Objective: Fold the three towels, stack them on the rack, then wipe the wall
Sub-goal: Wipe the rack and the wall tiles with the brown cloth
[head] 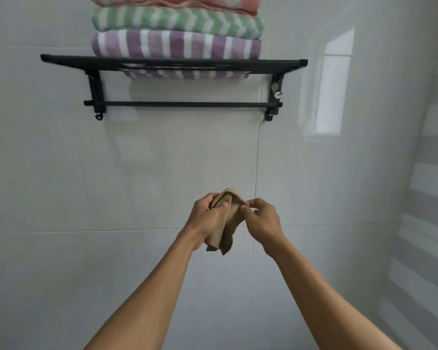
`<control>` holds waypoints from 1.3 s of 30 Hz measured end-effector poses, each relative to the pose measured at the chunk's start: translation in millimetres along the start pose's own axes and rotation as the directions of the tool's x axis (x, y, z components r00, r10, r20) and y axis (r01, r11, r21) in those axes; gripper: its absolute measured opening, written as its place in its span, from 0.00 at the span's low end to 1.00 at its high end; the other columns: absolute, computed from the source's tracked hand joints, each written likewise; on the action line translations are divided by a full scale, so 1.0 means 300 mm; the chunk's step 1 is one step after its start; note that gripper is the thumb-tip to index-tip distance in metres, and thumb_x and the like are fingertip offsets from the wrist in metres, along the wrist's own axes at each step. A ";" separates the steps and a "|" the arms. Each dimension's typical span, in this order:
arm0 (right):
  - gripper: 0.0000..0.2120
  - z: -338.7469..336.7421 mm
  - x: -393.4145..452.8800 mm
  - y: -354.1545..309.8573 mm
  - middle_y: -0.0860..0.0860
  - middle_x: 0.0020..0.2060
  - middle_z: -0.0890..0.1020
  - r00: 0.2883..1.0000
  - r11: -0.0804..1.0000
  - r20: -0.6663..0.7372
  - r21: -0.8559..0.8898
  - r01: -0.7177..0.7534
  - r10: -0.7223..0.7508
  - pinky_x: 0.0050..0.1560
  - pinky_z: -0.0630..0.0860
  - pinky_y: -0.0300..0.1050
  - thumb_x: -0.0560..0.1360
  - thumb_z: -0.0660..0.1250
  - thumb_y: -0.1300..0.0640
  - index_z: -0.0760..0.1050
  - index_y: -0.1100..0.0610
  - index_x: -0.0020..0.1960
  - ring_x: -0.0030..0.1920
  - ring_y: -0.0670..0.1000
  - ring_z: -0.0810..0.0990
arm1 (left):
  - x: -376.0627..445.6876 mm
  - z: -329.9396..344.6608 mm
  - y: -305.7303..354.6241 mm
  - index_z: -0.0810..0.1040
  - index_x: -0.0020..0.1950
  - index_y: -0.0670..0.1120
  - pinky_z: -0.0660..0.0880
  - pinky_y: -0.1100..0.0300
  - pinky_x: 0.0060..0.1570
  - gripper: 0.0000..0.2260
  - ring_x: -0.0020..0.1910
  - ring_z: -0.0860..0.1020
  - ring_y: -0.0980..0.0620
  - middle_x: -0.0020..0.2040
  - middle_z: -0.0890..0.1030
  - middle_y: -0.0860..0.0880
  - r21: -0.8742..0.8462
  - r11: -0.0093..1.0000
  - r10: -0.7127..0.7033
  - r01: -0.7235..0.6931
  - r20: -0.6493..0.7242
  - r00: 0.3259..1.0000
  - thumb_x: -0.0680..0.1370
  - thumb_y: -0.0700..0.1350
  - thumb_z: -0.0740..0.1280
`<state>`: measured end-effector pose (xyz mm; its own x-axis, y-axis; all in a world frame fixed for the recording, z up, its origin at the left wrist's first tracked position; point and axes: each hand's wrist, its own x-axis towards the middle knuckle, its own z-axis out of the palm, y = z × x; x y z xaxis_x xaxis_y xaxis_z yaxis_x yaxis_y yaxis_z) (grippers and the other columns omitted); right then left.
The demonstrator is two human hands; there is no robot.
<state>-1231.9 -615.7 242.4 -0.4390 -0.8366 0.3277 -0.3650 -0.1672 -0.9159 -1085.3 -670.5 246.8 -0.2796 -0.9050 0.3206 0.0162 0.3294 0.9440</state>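
Three folded striped towels lie stacked on the black wall rack (68, 62): a purple towel (175, 44) at the bottom, a green towel (177, 21) in the middle, a pink towel (172, 1) on top. Below the rack, in front of the white tiled wall (86, 173), I hold a small tan cloth (229, 223) with both hands. My left hand (208, 218) grips its crumpled left side with fingers curled round it. My right hand (261, 221) pinches the cloth's upper right edge between thumb and fingers. The cloth's lower end hangs loose.
A black bar (182, 104) runs under the rack shelf, with small hooks at both ends. A side wall with grey and white striped tiles (430, 198) stands on the right. A window's bright reflection (324, 92) shows on the wall right of the rack.
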 end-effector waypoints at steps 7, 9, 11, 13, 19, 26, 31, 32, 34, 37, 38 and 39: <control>0.04 0.028 -0.111 -0.050 0.52 0.43 0.81 0.994 0.999 -0.106 0.016 -0.027 0.029 0.40 0.74 0.47 0.80 0.59 0.56 0.73 0.53 0.50 0.41 0.51 0.77 | -0.039 -0.116 0.009 0.83 0.54 0.46 0.78 0.54 0.45 0.08 0.45 0.82 0.49 0.48 0.85 0.45 0.029 1.000 -0.004 -0.003 0.238 0.971 0.81 0.49 0.68; 0.05 0.041 -0.147 -0.065 0.52 0.45 0.80 0.988 0.999 -0.147 -0.005 -0.039 0.037 0.40 0.73 0.47 0.81 0.58 0.56 0.72 0.52 0.51 0.42 0.51 0.77 | -0.057 -0.142 0.006 0.84 0.51 0.45 0.76 0.55 0.42 0.09 0.40 0.79 0.51 0.42 0.83 0.48 0.034 0.999 0.020 -0.031 0.274 0.961 0.81 0.49 0.68; 0.06 0.055 -0.197 -0.079 0.51 0.46 0.80 0.981 0.998 -0.186 -0.011 -0.060 0.057 0.40 0.72 0.45 0.82 0.57 0.56 0.73 0.52 0.53 0.43 0.50 0.76 | -0.070 -0.159 -0.006 0.85 0.50 0.46 0.75 0.55 0.43 0.10 0.40 0.77 0.51 0.41 0.82 0.48 0.029 0.998 0.037 -0.048 0.301 0.953 0.81 0.50 0.67; 0.08 0.055 -0.254 -0.083 0.49 0.49 0.81 0.968 0.996 -0.234 0.017 -0.089 0.091 0.43 0.73 0.45 0.81 0.58 0.56 0.75 0.51 0.55 0.47 0.51 0.78 | -0.089 -0.153 -0.020 0.86 0.49 0.46 0.76 0.54 0.45 0.11 0.42 0.78 0.52 0.43 0.83 0.48 0.008 0.999 0.039 -0.045 0.355 0.934 0.81 0.51 0.67; 0.10 -0.022 -0.432 -0.087 0.48 0.43 0.86 0.929 0.990 -0.345 -0.003 -0.142 0.133 0.47 0.82 0.48 0.75 0.71 0.46 0.81 0.52 0.49 0.46 0.50 0.85 | -0.175 -0.046 -0.034 0.86 0.49 0.47 0.79 0.52 0.46 0.12 0.44 0.81 0.52 0.46 0.86 0.47 -0.049 0.998 0.049 -0.029 0.489 0.871 0.81 0.52 0.66; 0.13 -0.215 -0.573 -0.082 0.53 0.37 0.83 0.856 0.961 -0.497 -0.135 -0.241 0.145 0.39 0.76 0.47 0.74 0.72 0.46 0.79 0.56 0.41 0.37 0.51 0.79 | -0.274 0.160 -0.018 0.84 0.45 0.44 0.75 0.53 0.36 0.16 0.37 0.77 0.50 0.37 0.80 0.48 -0.012 0.996 0.079 -0.089 0.598 0.798 0.82 0.54 0.64; 0.09 -0.399 -0.656 -0.053 0.50 0.36 0.83 0.817 0.945 -0.569 -0.212 -0.249 0.088 0.39 0.78 0.49 0.75 0.73 0.49 0.76 0.53 0.41 0.38 0.51 0.80 | -0.333 0.354 0.033 0.82 0.43 0.44 0.72 0.54 0.36 0.17 0.35 0.76 0.52 0.35 0.80 0.50 0.007 0.984 0.135 -0.176 0.615 0.777 0.79 0.57 0.64; 0.04 -0.454 -0.678 -0.045 0.50 0.39 0.84 0.809 0.947 -0.582 -0.209 -0.245 0.081 0.42 0.81 0.50 0.74 0.73 0.52 0.79 0.49 0.45 0.41 0.52 0.82 | -0.348 0.409 0.050 0.82 0.43 0.46 0.72 0.55 0.37 0.15 0.35 0.76 0.53 0.34 0.80 0.52 0.010 0.978 0.157 -0.209 0.624 0.765 0.79 0.56 0.65; 0.08 -0.538 -0.711 -0.035 0.47 0.43 0.85 0.805 0.935 -0.590 -0.246 -0.255 0.064 0.47 0.82 0.49 0.75 0.71 0.56 0.81 0.44 0.50 0.46 0.49 0.83 | -0.372 0.485 0.080 0.83 0.44 0.48 0.75 0.57 0.40 0.11 0.37 0.79 0.54 0.36 0.82 0.53 0.040 0.962 0.184 -0.269 0.632 0.753 0.80 0.52 0.66; 0.08 -0.673 -0.750 -0.020 0.43 0.44 0.85 0.778 0.908 -0.628 -0.306 -0.287 0.035 0.48 0.81 0.45 0.75 0.71 0.57 0.83 0.45 0.50 0.48 0.46 0.83 | -0.414 0.617 0.118 0.83 0.46 0.47 0.77 0.55 0.45 0.10 0.44 0.81 0.51 0.42 0.85 0.51 0.067 0.938 0.220 -0.340 0.643 0.733 0.81 0.51 0.67; 0.06 -0.728 -0.765 -0.006 0.43 0.43 0.86 0.776 0.909 -0.631 -0.306 -0.282 0.029 0.48 0.81 0.44 0.74 0.72 0.55 0.82 0.46 0.50 0.47 0.45 0.83 | -0.436 0.678 0.127 0.83 0.46 0.47 0.77 0.56 0.45 0.09 0.44 0.81 0.52 0.42 0.85 0.51 0.062 0.934 0.233 -0.353 0.643 0.730 0.80 0.50 0.67; 0.05 -0.752 -0.771 0.000 0.44 0.42 0.86 0.776 0.913 -0.630 -0.300 -0.278 0.030 0.46 0.81 0.43 0.74 0.73 0.54 0.82 0.46 0.49 0.45 0.44 0.83 | -0.446 0.708 0.132 0.83 0.47 0.47 0.76 0.57 0.45 0.08 0.44 0.82 0.53 0.42 0.85 0.52 0.057 0.930 0.245 -0.364 0.641 0.727 0.80 0.50 0.68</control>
<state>-1315.5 -304.6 218.8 -0.8688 -0.3252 0.3734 -0.4570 0.2362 -0.8575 -1251.2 -479.3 224.9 -0.8149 -0.4046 0.4150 0.0623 0.6507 0.7568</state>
